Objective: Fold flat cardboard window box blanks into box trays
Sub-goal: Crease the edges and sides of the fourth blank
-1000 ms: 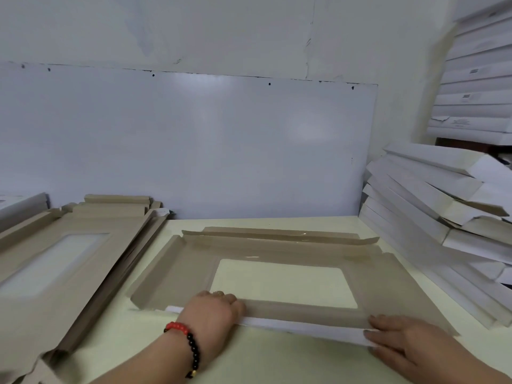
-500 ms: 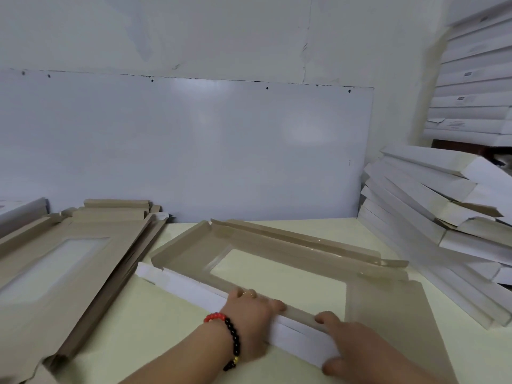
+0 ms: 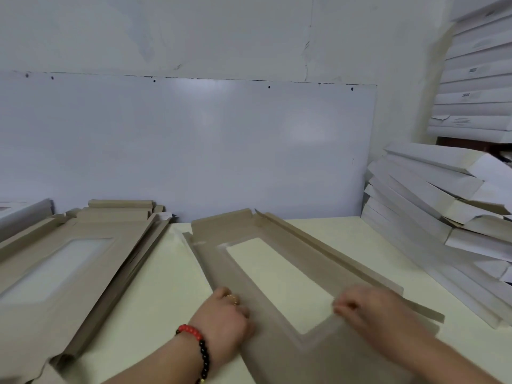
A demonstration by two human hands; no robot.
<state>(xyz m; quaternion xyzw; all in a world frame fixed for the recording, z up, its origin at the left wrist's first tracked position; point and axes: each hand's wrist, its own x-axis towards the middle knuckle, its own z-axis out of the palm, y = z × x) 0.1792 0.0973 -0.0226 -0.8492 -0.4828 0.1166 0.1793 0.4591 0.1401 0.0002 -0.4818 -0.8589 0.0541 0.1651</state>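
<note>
Head view shows us a brown cardboard window box blank (image 3: 277, 273) lying on the pale yellow desk (image 3: 166, 286), its long axis running from about 11 o'clock far away to 5 o'clock near us. Its rectangular window opening lets the desk show through. Along its right long side a narrow flap stands folded up; at the far end a short flap tilts up too.

Our left hand (image 3: 224, 320), with a red and black bead bracelet (image 3: 198, 347) on the wrist, rests at the blank's left long edge, fingers (image 3: 235, 300) curled at that edge; whether they grip the card or only press it we cannot tell. Our right hand (image 3: 368, 311) lies on the blank's near right part, its fingers (image 3: 343, 306) bent, tips at the window's near corner. It is blurred, so a pinch cannot be confirmed.

At 9 o'clock lies a stack of flat brown blanks (image 3: 69, 261). At 3 o'clock a leaning pile of white folded boxes (image 3: 443, 206) rests on the desk, with more white boxes (image 3: 476, 79) stacked above at 1 o'clock. A white board (image 3: 194, 148) stands against the wall behind.
</note>
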